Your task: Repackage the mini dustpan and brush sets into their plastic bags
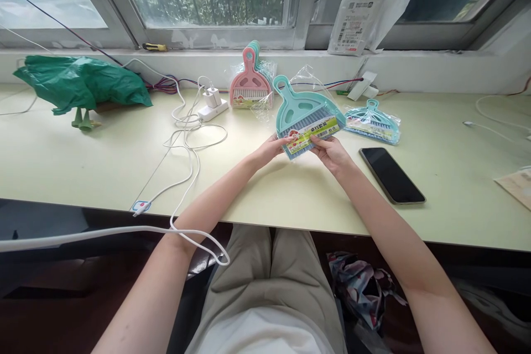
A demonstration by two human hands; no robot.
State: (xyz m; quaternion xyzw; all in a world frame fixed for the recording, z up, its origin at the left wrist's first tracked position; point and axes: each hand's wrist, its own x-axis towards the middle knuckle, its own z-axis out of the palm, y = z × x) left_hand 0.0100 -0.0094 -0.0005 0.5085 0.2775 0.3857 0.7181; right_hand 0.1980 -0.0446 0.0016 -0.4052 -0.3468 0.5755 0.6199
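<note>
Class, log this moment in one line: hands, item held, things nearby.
left hand: holds turquoise dustpan | right hand: holds same dustpan | pink dustpan: on table, farther back | phone: screen-up on table

Unclear print point(318, 125), with barcodes point(322, 134), on the label point(309, 137) of the held dustpan point(296, 100) and on the white bag point(375, 3).

Top point(265, 337): white, plain on the visible part, lightly wrinkled; seen at 6 o'clock, lower edge rounded over the lap. Trousers point(271, 282): greyish khaki, matte, loose cut; creases run across the lap and along both thighs, directly above the top towards 12 o'clock. Left arm point(166, 265), at 7 o'clock, and right arm point(398, 232), at 4 o'clock: slender, bare past the elbow. Left hand point(269, 152) and right hand point(332, 155): bare, fingers slim.
</note>
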